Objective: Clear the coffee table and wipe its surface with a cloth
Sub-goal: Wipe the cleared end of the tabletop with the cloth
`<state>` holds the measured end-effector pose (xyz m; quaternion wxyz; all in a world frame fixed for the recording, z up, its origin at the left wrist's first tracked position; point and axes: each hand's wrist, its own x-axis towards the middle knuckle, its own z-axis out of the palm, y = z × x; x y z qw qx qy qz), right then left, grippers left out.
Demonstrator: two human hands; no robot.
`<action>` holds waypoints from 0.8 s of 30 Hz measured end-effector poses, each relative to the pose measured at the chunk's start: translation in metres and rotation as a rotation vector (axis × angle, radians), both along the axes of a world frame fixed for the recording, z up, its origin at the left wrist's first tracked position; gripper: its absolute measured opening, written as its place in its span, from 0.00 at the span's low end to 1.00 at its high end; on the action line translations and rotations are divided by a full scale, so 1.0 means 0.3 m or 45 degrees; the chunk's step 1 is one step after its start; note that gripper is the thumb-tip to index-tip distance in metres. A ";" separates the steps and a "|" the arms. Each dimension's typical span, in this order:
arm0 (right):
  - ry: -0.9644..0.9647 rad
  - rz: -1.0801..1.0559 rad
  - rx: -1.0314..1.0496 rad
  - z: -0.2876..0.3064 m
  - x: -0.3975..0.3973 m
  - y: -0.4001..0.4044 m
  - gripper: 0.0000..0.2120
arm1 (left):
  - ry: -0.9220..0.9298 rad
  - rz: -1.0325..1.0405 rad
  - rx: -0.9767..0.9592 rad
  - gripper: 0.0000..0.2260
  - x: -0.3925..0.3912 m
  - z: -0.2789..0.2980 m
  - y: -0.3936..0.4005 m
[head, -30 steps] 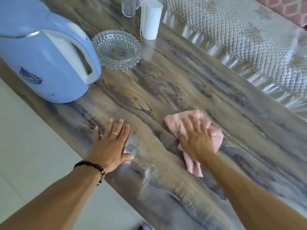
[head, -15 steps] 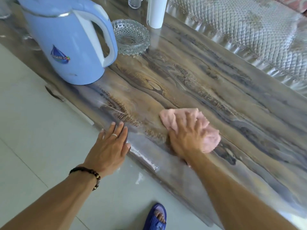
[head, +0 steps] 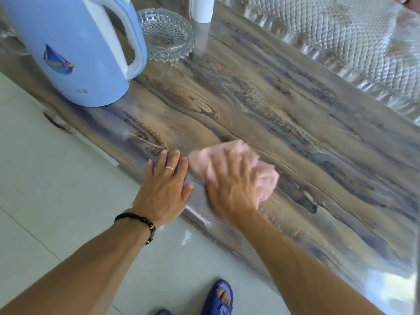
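**Wiping under way with things still on the table**

At the left end of the coffee table (head: 295, 114) stands a blue electric kettle (head: 75, 51), close to the near edge, with a cut-glass dish (head: 167, 35) just beside its handle and the base of a white cylinder (head: 202, 9) behind that. Near the front edge, the left hand (head: 164, 192) rests flat with fingers straight, holding nothing. Just to its right, the right hand (head: 231, 185) presses flat on a pink cloth (head: 229, 164); the hand is blurred, so how far its fingers curl cannot be told.

The risk, as I judge it, is that a wide stroke leftward could knock the kettle towards the edge or rattle the dish, since neither has been cleared. The glossy top may also let the bracing hand slip.

A drop-shaped logo with lettering sits on the kettle, too blurred to read.
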<state>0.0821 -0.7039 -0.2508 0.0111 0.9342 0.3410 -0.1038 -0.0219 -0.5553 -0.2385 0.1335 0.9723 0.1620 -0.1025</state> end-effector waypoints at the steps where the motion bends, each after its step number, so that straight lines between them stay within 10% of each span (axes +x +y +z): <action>1: 0.026 0.191 -0.004 -0.001 -0.033 -0.058 0.27 | 0.017 -0.004 -0.012 0.30 0.015 0.002 -0.003; 8: 0.050 -0.548 -0.051 0.018 0.408 -0.198 0.26 | 0.019 -0.021 -0.021 0.31 0.177 -0.013 -0.028; 14: 0.106 0.248 0.036 0.015 0.327 -0.216 0.28 | 0.014 0.018 0.016 0.28 0.318 -0.013 -0.068; 20: 0.041 -0.379 0.011 0.024 0.674 -0.106 0.20 | 0.020 0.123 0.000 0.29 0.464 -0.003 -0.083; 24: 0.047 0.198 0.069 -0.017 0.535 -0.081 0.25 | 0.056 0.247 0.090 0.31 0.557 -0.001 -0.061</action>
